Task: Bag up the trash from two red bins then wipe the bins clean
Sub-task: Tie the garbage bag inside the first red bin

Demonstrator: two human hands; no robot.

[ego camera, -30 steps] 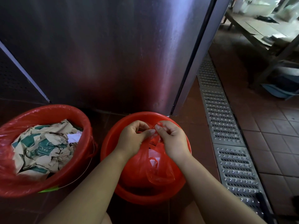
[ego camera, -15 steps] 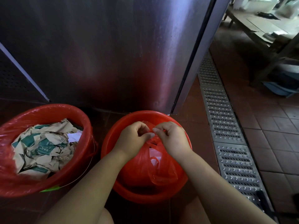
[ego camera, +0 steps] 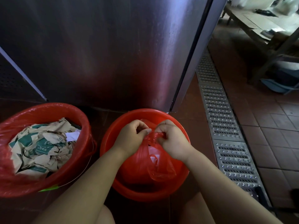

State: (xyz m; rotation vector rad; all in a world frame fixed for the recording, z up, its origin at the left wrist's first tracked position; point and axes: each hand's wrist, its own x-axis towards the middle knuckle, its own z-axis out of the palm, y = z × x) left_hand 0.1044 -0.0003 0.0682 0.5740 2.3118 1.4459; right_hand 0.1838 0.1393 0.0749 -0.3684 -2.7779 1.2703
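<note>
Two red bins stand on the tiled floor against a steel cabinet. The left bin (ego camera: 77,160) has a red liner and is full of crumpled brown and green paper (ego camera: 38,147). Over the right bin (ego camera: 123,117) a red plastic bag (ego camera: 155,165) hangs by its gathered handles. My left hand (ego camera: 131,136) and my right hand (ego camera: 173,141) both pinch those twisted handles at the bag's top, fingers closed, thumbs nearly touching. Something pale shows faintly through the bag.
The steel cabinet (ego camera: 105,54) rises right behind the bins. A perforated metal drain grate (ego camera: 226,136) runs along the floor to the right. Beyond it are brown floor tiles, a wooden table (ego camera: 258,25) and a blue tub (ego camera: 278,85) under it.
My hands have stayed over the right bin, working the bag's handles. The handles are now drawn into a tighter twisted bunch between my fingers.
</note>
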